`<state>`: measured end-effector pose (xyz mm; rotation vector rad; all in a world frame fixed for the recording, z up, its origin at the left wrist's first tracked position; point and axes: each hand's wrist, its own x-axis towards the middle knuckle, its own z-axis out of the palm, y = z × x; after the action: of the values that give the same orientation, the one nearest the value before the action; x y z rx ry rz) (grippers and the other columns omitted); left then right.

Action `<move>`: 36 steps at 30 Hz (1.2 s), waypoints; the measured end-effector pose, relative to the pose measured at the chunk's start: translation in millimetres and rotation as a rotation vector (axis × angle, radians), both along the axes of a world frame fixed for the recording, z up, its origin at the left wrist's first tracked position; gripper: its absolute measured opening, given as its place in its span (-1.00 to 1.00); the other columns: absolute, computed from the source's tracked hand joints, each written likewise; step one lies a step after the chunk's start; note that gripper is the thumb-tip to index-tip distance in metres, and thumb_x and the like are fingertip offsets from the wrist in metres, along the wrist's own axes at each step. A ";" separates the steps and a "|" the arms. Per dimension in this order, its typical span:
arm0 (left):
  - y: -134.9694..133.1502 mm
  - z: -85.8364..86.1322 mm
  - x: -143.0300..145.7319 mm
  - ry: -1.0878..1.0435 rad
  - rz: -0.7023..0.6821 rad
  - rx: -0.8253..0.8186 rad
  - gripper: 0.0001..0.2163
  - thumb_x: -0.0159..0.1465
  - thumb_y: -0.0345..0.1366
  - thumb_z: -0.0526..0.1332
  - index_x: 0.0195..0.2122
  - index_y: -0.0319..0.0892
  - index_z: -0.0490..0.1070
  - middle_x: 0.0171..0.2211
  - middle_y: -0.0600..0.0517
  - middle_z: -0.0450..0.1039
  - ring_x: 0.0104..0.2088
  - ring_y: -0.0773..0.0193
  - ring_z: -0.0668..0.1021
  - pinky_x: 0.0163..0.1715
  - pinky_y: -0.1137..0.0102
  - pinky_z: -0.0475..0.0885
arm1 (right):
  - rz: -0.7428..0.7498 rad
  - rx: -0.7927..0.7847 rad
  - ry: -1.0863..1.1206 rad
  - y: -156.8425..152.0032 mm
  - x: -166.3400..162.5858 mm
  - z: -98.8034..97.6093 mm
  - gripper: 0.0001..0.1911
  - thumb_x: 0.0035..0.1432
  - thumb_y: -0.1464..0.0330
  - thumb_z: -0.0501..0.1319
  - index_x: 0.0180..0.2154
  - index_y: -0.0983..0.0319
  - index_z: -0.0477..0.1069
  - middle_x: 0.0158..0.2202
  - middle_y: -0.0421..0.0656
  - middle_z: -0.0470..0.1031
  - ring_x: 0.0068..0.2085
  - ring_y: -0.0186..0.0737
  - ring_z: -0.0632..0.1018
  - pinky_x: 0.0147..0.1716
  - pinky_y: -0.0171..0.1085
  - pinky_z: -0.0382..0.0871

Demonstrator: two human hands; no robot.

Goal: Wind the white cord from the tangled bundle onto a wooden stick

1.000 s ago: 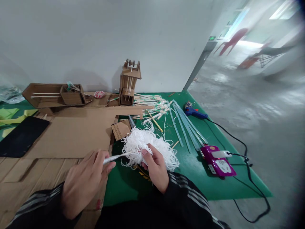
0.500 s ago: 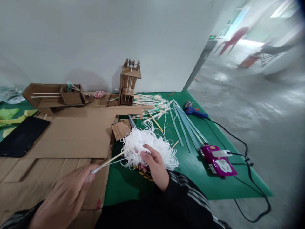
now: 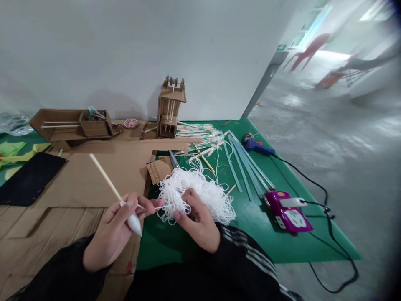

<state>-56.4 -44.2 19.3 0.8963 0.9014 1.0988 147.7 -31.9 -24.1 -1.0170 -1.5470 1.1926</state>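
My left hand (image 3: 117, 228) is closed on a thin wooden stick (image 3: 105, 177), whose bare end points up and to the left. White string is wound thickly round the stick's lower end (image 3: 134, 224), below my thumb. A strand runs from there past my left fingertips to a loose heap of white string (image 3: 209, 196). At the near side of that heap, my right hand (image 3: 197, 219) has its thumb and fingers curled against the strands, seemingly pinching some. Its fingertips are partly buried in the string.
Flat cardboard (image 3: 103, 179) covers the left of the green table (image 3: 169, 246). Behind stand a cardboard tower (image 3: 169, 110) and a cardboard boat shape (image 3: 65, 125). Scissors (image 3: 173, 159), clear glue sticks (image 3: 246, 167), a blue glue gun (image 3: 258, 146) and a purple power strip (image 3: 290, 211) lie around.
My left hand has turned the stick from pointing right to pointing up and left, exposing the wound end. My right hand has shifted slightly left at the heap.
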 end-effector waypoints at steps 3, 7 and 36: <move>3.3 4.1 8.0 -0.069 -0.032 0.012 -0.70 0.36 -0.20 0.12 -0.52 -0.15 0.35 -0.52 0.11 0.31 -0.31 0.23 0.52 -0.02 0.26 0.41 | -0.010 -0.060 0.000 -1.4 -2.2 -6.5 -0.74 0.06 0.27 0.32 -0.27 0.22 0.31 -0.38 -0.24 0.24 -0.44 -0.34 0.28 -0.49 -0.34 0.17; 9.1 -0.9 13.9 0.040 -0.065 0.112 -0.65 0.34 -0.19 0.13 -0.59 -0.15 0.18 -0.60 0.16 0.14 -0.53 0.36 0.29 -0.14 0.31 0.39 | -0.047 -0.177 0.063 -3.0 -3.9 -15.5 -0.81 0.18 0.25 0.24 -0.28 0.22 0.32 -0.52 -0.30 0.23 -0.52 -0.38 0.23 -0.54 -0.36 0.11; 27.0 -9.7 33.3 1.170 -0.134 0.476 -0.86 0.34 -0.18 0.09 -0.30 -0.12 0.29 -0.52 0.15 0.22 -0.49 0.26 0.36 -0.42 0.36 0.26 | 0.027 -0.224 -0.088 -2.7 1.3 -5.1 -0.82 0.20 0.24 0.21 -0.29 0.23 0.35 -0.57 -0.33 0.19 -0.56 -0.42 0.20 -0.60 -0.39 0.06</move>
<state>-23.1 -17.3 9.5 2.0558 1.4973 0.6016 149.0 -34.6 -29.2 -1.2118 -1.5225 1.3793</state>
